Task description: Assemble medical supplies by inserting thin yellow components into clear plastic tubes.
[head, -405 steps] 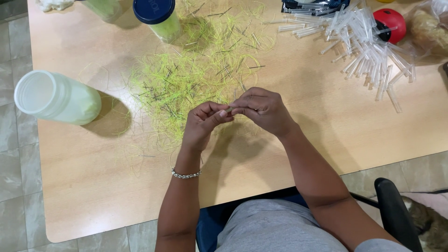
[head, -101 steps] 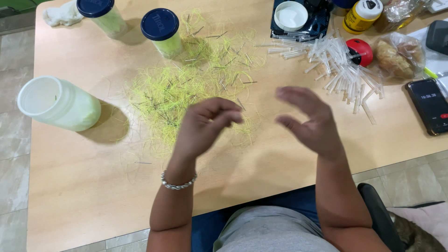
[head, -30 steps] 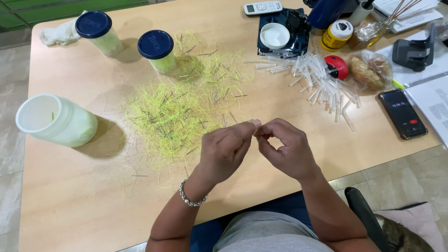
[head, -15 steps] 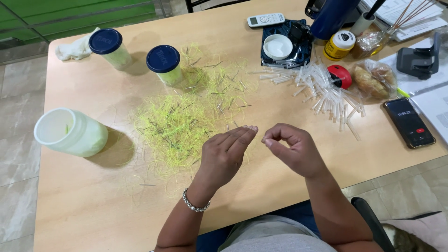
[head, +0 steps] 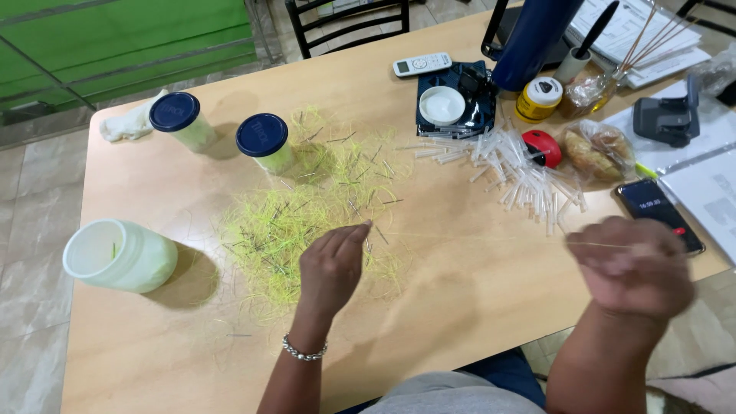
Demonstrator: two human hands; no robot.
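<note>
The right hand (head: pixel 632 264) was blurred, its fingers curled and pinched on one end of a thin yellow thread (head: pixel 475 239). The left hand (head: pixel 331 268) pinched the other end, fingertips just above the table (head: pixel 460 307). The thread stretched taut between them. Beyond lay a heap of yellow strands (head: pixel 299 222), clear tubes (head: pixel 521 172) and two capped jars (head: pixel 222 130).

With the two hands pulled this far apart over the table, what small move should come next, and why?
Probably bring the right hand back toward the left hand. A thin yellow-green thread seems stretched taut between them, the left fingertips pinching one end above the pile of green strands. The right hand is blurred, so its grip cannot be confirmed. Pulling wider seems to gain nothing.
</note>
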